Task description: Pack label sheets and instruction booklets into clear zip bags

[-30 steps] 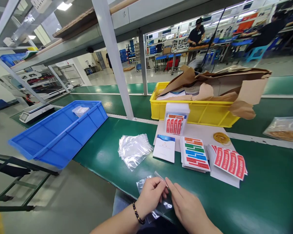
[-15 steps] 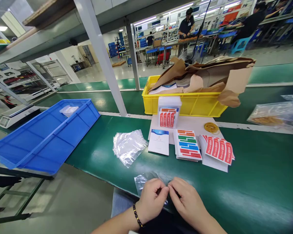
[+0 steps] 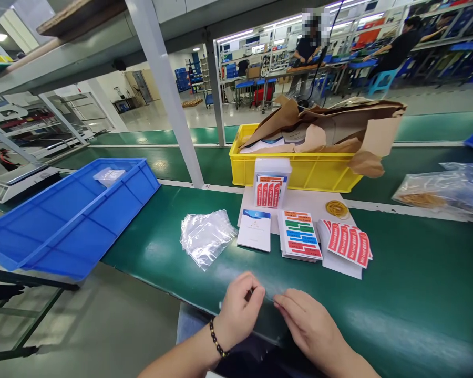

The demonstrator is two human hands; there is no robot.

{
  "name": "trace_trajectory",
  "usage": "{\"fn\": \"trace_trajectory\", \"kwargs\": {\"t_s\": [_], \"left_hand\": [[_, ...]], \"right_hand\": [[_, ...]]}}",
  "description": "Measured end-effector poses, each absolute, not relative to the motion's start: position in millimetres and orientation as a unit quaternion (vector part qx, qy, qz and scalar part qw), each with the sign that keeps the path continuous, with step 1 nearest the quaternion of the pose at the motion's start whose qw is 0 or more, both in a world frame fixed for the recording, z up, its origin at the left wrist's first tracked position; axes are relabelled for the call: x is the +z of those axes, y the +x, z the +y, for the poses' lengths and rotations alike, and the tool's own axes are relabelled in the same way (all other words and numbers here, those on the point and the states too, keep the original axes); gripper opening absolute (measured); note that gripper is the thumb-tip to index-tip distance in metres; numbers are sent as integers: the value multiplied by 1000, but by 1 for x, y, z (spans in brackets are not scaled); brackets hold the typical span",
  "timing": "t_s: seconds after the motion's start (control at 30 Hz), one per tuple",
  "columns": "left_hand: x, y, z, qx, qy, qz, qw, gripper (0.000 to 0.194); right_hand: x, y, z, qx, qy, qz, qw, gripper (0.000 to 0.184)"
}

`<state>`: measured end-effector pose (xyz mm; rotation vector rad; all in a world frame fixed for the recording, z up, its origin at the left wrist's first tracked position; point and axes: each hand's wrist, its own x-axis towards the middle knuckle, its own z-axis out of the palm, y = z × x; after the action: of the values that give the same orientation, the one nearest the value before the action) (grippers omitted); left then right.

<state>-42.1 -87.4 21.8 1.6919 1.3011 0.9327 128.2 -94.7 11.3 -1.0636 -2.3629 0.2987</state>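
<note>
At the near edge of the green bench, my left hand and my right hand are closed, fingertips pinching a clear plastic bag. Only a thin strip of it shows between them; the rest is hard to make out below. A black beaded bracelet circles my left wrist. Beyond my left hand lies a fanned pile of clear bags. Right of that pile are a white booklet stack with a blue top, a stack of multicoloured label sheets, and red label sheets fanned over white paper.
Behind these, a clear holder with red labels stands against a yellow crate filled with brown paper. Rubber bands lie on a pale board. A blue crate extends over the bench's left edge. A metal post rises behind. Co-workers are farther back.
My view has swung right. My fingertips have drawn slightly apart with the bag between them, and its crumpled part, earlier visible beside my left hand, is now mostly out of sight.
</note>
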Motion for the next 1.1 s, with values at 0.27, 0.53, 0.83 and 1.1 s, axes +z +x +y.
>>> {"fn": "trace_trajectory", "kwargs": {"t_s": [0.27,0.53,0.83,1.1], "left_hand": [[42,-69,-73,217,855,379,279,15],[21,-54,-73,241,751,398,469,21],[-5,-44,-77,361,502,428,659,43],[-7,-47,-68,353,171,282,876,60]], "right_hand": [[64,156,-81,345,-380,-851,112,22],[36,121,-5,49,-435,-876,204,19],[21,101,17,-60,-415,-899,129,18],[78,128,-59,153,-305,-932,118,22]]}}
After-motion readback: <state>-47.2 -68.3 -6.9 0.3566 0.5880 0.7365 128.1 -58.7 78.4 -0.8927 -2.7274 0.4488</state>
